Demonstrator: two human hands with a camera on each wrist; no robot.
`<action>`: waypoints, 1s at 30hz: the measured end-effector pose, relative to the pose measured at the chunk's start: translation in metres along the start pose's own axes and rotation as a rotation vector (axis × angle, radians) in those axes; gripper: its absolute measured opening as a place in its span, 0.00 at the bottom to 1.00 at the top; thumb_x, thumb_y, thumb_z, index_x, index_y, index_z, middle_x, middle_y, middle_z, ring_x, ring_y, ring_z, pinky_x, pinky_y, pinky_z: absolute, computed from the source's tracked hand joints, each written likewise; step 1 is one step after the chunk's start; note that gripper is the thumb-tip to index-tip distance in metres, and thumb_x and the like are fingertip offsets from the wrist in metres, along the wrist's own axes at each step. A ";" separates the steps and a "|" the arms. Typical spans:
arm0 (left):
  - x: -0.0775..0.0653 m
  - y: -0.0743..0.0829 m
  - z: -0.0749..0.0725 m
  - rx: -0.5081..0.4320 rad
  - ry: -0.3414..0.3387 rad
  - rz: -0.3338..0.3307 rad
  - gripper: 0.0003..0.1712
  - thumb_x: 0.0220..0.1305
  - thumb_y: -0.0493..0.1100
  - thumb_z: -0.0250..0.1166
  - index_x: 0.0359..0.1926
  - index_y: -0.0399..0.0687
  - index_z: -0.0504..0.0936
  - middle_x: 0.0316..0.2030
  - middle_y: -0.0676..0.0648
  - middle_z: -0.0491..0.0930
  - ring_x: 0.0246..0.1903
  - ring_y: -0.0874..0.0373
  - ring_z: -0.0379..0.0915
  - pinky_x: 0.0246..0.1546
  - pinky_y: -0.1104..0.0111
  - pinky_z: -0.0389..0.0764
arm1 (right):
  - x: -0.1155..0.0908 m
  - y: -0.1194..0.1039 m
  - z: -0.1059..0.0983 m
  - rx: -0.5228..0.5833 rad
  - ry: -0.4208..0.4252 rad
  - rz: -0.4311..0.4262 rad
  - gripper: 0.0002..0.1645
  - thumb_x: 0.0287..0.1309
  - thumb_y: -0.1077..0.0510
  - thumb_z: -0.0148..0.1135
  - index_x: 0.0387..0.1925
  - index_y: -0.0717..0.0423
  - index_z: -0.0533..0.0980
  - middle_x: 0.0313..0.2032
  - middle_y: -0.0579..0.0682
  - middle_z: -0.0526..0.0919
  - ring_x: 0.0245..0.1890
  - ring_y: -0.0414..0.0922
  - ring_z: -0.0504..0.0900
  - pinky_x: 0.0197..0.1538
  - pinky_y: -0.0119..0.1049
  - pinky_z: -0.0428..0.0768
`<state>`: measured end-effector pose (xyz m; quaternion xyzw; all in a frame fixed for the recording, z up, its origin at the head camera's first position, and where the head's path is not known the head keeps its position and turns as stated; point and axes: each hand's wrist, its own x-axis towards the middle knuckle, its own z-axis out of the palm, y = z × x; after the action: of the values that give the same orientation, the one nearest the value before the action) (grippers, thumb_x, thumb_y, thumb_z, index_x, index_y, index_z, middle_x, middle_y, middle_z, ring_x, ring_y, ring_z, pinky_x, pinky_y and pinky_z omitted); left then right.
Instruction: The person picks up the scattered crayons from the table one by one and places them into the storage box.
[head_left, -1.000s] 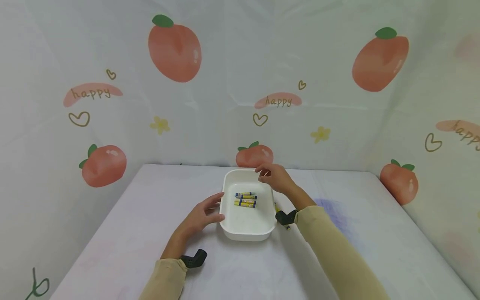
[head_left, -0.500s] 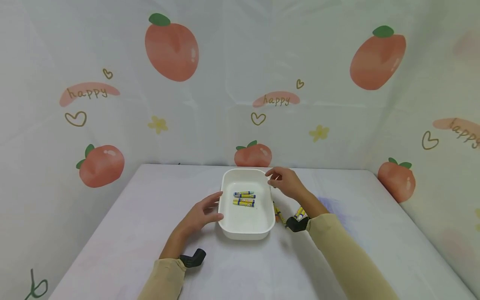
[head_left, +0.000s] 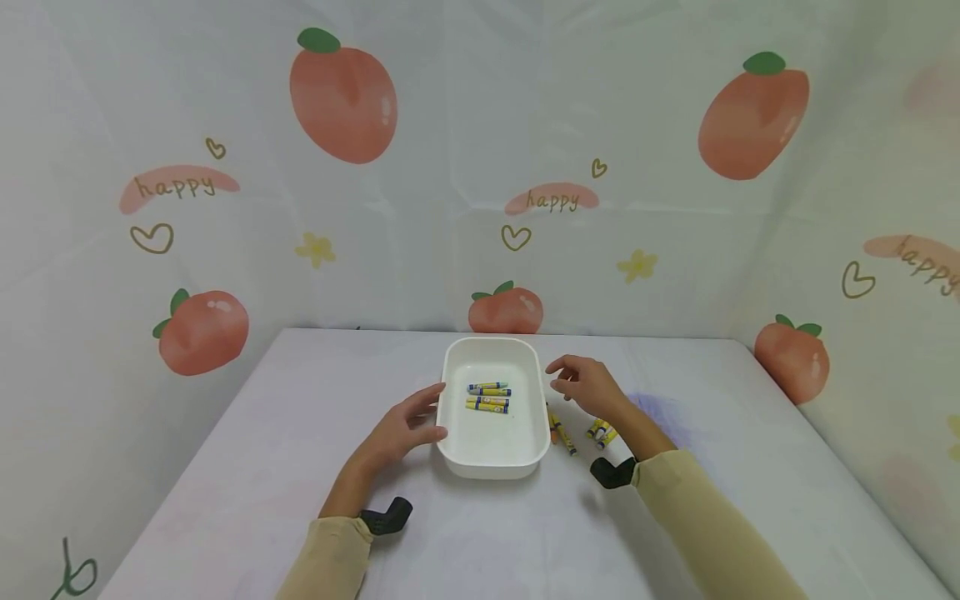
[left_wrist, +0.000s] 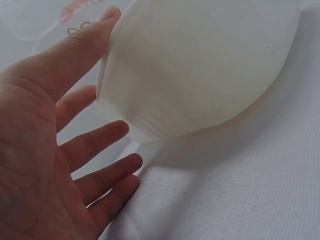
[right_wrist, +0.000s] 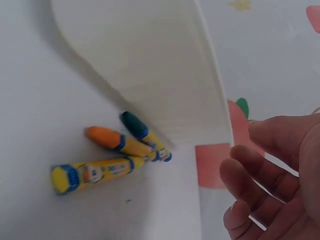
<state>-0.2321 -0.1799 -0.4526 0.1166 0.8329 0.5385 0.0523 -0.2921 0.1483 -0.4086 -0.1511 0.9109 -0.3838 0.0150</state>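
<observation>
A white rectangular tray (head_left: 495, 450) stands mid-table with several yellow-wrapped crayons (head_left: 488, 407) lying crosswise in it. My left hand (head_left: 397, 427) is at the tray's left side, thumb and fingers spread, fingertips right at the wall. Past the tray's right rim my right hand (head_left: 591, 386) hovers with fingers loosely bent and nothing between them. In the right wrist view an orange crayon (right_wrist: 106, 137), a dark green crayon (right_wrist: 132, 123) and a yellow crayon (right_wrist: 102, 172) lie close together beside the tray's outer wall.
More crayons (head_left: 598, 430) lie on the table near my right wrist, partly covered by the forearm. A white cloth (head_left: 360, 367) with a blue-purple stain (head_left: 660, 417) at right covers the table. A fruit-print curtain (head_left: 442, 167) hangs behind it.
My right hand has moved from over the tray's far right corner out to the right and nearer me, uncovering the crayons beside the tray. The left hand has stayed put.
</observation>
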 end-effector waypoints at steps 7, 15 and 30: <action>0.005 -0.012 -0.002 -0.019 -0.010 0.020 0.42 0.56 0.46 0.72 0.71 0.56 0.66 0.66 0.42 0.67 0.64 0.43 0.64 0.61 0.47 0.68 | -0.010 0.012 0.005 -0.003 -0.032 0.042 0.13 0.61 0.62 0.62 0.47 0.58 0.79 0.29 0.51 0.80 0.25 0.47 0.79 0.26 0.37 0.75; 0.006 -0.013 -0.002 -0.008 -0.017 0.022 0.43 0.56 0.48 0.73 0.71 0.57 0.65 0.66 0.43 0.68 0.64 0.43 0.64 0.61 0.48 0.68 | -0.019 0.022 0.013 -0.041 -0.068 0.025 0.10 0.58 0.64 0.64 0.43 0.56 0.80 0.27 0.47 0.79 0.22 0.45 0.79 0.24 0.37 0.76; 0.006 -0.012 -0.001 -0.010 0.003 0.009 0.43 0.56 0.45 0.72 0.71 0.55 0.65 0.66 0.41 0.68 0.63 0.42 0.65 0.59 0.46 0.69 | -0.025 0.032 0.025 -0.187 -0.142 0.057 0.19 0.48 0.61 0.71 0.45 0.55 0.80 0.26 0.44 0.78 0.24 0.42 0.74 0.26 0.34 0.74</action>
<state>-0.2397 -0.1839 -0.4632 0.1191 0.8296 0.5432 0.0493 -0.2733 0.1588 -0.4508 -0.1526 0.9432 -0.2850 0.0764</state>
